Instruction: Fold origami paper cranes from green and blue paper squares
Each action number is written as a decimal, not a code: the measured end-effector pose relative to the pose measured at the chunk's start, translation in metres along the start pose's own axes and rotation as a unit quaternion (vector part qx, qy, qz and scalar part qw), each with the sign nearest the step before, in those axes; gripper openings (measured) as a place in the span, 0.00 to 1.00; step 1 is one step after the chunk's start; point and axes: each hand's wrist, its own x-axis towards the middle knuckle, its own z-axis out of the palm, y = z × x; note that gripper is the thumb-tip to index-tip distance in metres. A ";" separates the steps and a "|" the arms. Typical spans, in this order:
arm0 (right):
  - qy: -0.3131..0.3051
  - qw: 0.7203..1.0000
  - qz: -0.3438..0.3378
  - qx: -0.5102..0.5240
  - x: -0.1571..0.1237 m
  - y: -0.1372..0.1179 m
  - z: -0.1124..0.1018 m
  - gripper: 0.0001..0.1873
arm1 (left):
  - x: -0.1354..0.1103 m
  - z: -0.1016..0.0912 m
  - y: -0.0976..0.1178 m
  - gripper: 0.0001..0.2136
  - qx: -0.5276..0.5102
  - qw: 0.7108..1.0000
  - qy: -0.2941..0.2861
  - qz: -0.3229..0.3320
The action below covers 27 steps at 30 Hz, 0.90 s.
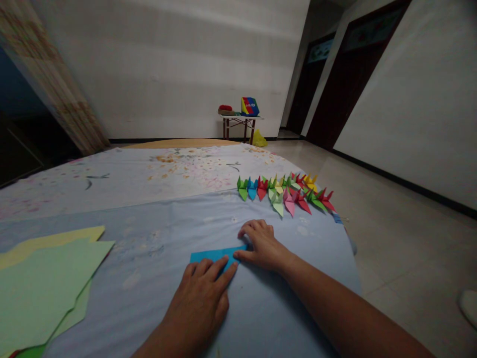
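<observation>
A blue sheet of paper (pixel 208 255), which looks folded, lies flat on the light blue cloth in front of me. My left hand (pixel 203 293) rests over its near side, palm down, with the fingers stretched out and pressing on the paper. At the right end of the sheet is my right hand (pixel 261 246). Its thumb touches the paper near the corner, while the other fingers arch beyond the far edge, apart from the thumb. The left hand covers much of the paper's near edge.
Several folded paper cranes (pixel 289 201) in mixed colours stand in rows at the right back of the cloth. Large green and yellow paper sheets (pixel 40 283) are stacked at left. Past the round table's floral cover (pixel 179 174), a small table (pixel 242 118) carries a colourful box (pixel 249 106).
</observation>
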 end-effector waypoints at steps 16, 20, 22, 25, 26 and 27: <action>-0.024 0.998 0.055 0.003 0.000 0.005 -0.008 0.26 | 0.002 0.000 0.000 0.25 0.006 1.000 -0.024 -0.013; -0.027 0.997 0.066 0.009 0.001 0.011 -0.011 0.24 | 0.002 -0.003 0.002 0.25 0.009 0.999 -0.029 -0.013; -0.027 0.997 0.071 0.010 0.002 0.016 -0.014 0.23 | 0.002 -0.004 0.002 0.24 0.010 0.999 -0.028 -0.013; -0.029 0.997 0.076 0.013 0.003 0.024 -0.018 0.21 | 0.001 -0.006 0.003 0.23 0.009 1.000 -0.022 -0.008; -0.029 0.996 0.077 0.017 0.003 0.026 -0.020 0.20 | 0.001 -0.006 0.003 0.23 0.008 1.000 -0.022 -0.007; -0.026 0.996 0.078 0.022 0.003 0.028 -0.021 0.19 | 0.001 -0.007 0.003 0.24 0.008 1.000 -0.022 -0.007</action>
